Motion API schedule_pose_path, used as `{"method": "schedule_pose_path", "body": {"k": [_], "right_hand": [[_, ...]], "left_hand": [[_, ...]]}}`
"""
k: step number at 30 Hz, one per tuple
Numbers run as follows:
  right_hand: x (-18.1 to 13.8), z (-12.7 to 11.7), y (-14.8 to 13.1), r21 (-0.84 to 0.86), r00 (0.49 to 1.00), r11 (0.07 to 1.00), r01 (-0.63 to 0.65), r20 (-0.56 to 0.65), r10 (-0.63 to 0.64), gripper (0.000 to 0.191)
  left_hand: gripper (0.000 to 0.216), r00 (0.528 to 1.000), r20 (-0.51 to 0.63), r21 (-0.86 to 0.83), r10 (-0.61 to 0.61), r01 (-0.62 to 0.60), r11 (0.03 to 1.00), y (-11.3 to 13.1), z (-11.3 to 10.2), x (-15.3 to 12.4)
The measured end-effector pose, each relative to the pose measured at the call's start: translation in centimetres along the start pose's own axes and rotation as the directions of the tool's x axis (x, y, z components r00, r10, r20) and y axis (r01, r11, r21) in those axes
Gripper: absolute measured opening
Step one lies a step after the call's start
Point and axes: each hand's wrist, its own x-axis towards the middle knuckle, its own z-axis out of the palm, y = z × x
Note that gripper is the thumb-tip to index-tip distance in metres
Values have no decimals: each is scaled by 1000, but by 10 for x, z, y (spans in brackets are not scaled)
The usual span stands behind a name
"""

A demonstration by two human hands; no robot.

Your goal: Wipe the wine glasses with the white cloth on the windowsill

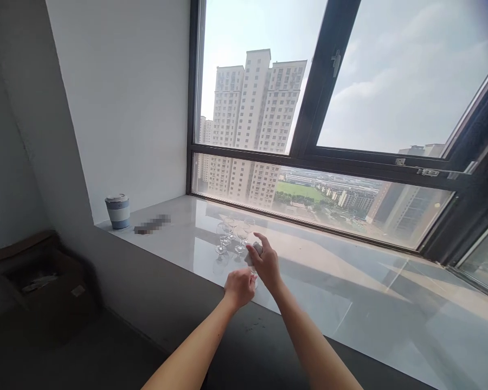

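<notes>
Near the front edge of the ledge, my left hand [239, 288] is closed with its fingers wrapped round the stem of a clear glass [256, 280], mostly hidden by my hands. Just above and to the right, my right hand [266, 261] grips a crumpled greyish-white cloth [251, 255] against the upper part of that glass. Its index finger is raised and bent. Beyond my hands, several clear stemmed glasses [221, 246] stand upright in a close group.
A glossy pale window ledge [309, 271] runs under the dark-framed window [305, 157]. On the left stand a lidded blue-and-white cup [117, 211] and a blurred dark object [151, 224]. An open cardboard box [40, 287] sits low on the floor.
</notes>
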Motion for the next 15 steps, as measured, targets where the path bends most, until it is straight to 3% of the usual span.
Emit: {"method": "schedule_pose_path", "body": {"k": [3, 6, 8, 11, 15], "right_hand": [[2, 1, -10, 169, 975, 983, -65, -197, 98, 51], [11, -10, -18, 220, 894, 971, -90, -412, 176, 49], [17, -22, -15, 195, 850, 976, -98, -493, 184, 52], [15, -34, 6, 111, 832, 985, -130, -528, 169, 57], [-9, -25, 43, 26, 862, 968, -249, -449, 234, 61]], "left_hand": [[27, 1000, -11, -28, 1, -2, 1000, 1, -1, -1], [28, 999, -28, -63, 19, -20, 998, 0, -1, -2], [28, 999, -32, -84, 17, -19, 996, -1, -1, -2], [28, 999, -46, -108, 1, -6, 994, -1, 2, -2], [29, 994, -95, -124, -45, 33, 992, -2, 6, 0]]}}
